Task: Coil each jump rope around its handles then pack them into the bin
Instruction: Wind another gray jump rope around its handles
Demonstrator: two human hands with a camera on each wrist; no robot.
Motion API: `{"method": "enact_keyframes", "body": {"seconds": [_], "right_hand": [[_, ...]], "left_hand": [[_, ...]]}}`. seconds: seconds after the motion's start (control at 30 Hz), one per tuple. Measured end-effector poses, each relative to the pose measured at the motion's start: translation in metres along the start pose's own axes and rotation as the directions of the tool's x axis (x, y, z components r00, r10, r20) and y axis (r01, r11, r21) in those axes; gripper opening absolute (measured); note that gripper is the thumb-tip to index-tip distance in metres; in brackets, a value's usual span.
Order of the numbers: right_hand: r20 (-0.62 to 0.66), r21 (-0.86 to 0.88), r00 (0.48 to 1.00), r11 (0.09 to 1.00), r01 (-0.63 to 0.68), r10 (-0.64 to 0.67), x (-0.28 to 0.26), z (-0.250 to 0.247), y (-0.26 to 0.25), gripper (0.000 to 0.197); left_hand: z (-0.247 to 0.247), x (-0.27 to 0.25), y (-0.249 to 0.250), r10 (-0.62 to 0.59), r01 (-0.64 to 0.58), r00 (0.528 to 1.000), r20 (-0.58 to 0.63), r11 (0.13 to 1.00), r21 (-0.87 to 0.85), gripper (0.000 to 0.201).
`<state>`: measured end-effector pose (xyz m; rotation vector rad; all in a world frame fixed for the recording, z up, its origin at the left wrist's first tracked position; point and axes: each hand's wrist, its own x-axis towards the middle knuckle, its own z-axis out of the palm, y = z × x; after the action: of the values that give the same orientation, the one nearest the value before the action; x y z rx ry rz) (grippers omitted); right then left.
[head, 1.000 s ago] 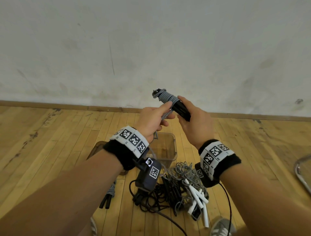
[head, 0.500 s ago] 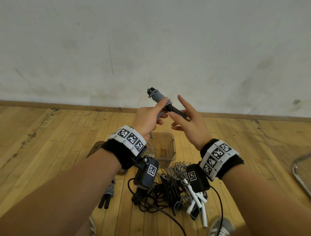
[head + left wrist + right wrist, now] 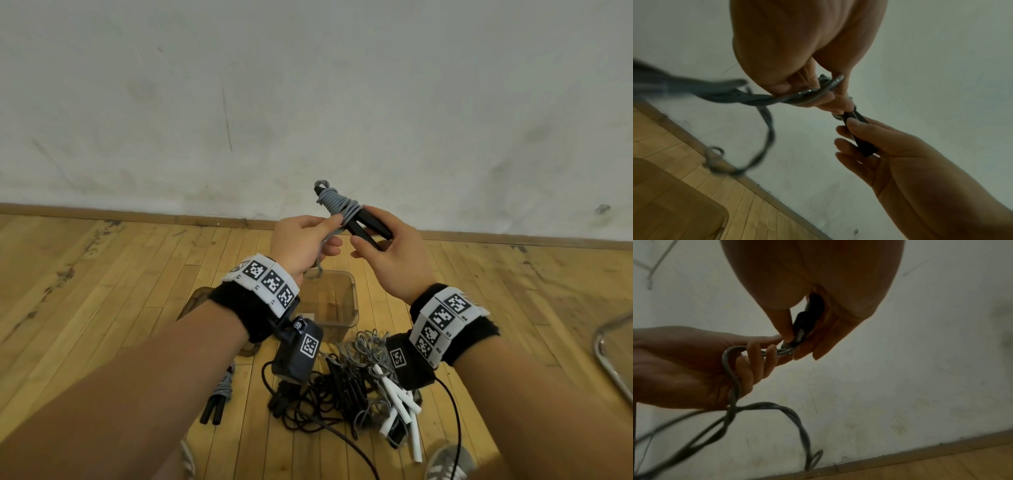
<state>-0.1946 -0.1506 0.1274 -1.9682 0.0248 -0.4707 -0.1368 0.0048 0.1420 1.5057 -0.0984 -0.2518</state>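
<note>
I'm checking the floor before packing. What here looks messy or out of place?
The tangled pile of ropes on the floor below the hands is the mess: black and grey cords knotted together with white handles sticking out. One coiled rope lies on the floor beside the bin, not in it.

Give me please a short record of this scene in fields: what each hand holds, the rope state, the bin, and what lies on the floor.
left hand: pinches the loose grey cord
right hand: holds the black handles
grey jump rope: partly coiled around the handles, tail hanging loose
bin: clear, on the floor below the hands; contents cannot be told
coiled rope: on the floor, left of the pile
tangled ropes: black, grey, white handles, uncoiled
</note>
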Motion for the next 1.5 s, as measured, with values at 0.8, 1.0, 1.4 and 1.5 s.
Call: {"method": "enact_keyframes", "body": {"seconds": [0.8, 1.0, 1.4, 1.5], "right_hand": [[0.145, -0.047, 0.978, 0.986, 0.158, -0.150, -0.004, 0.015, 0.005, 0.048], [0.220, 0.273, 0.957, 0.930, -0.245, 0.188, -0.001, 0.004, -0.014, 0.049], [0.139, 0.020, 0.985, 0.994, -0.106, 0.102, 0.005, -0.009, -0.002, 0.064], [0.082, -0.082, 0.995, 0.995, -0.054, 0.061, 0.007, -0.010, 0.004, 0.068]], "left_hand": [[0.005, -0.002, -0.002, -0.023, 0.018, 0.998, -0.067, 0.998, -0.066, 0.057], [0.002, 0.001, 0.005, 0.036, -0.036, 0.999, -0.020, 0.999, -0.028, 0.044], [-0.003, 0.003, 0.002, 0.047, -0.057, 0.995, 0.083, 0.991, 0.121, 0.028], [-0.001, 0.001, 0.006, 0.027, -0.033, 0.992, 0.126, 0.998, 0.046, 0.020]]}}
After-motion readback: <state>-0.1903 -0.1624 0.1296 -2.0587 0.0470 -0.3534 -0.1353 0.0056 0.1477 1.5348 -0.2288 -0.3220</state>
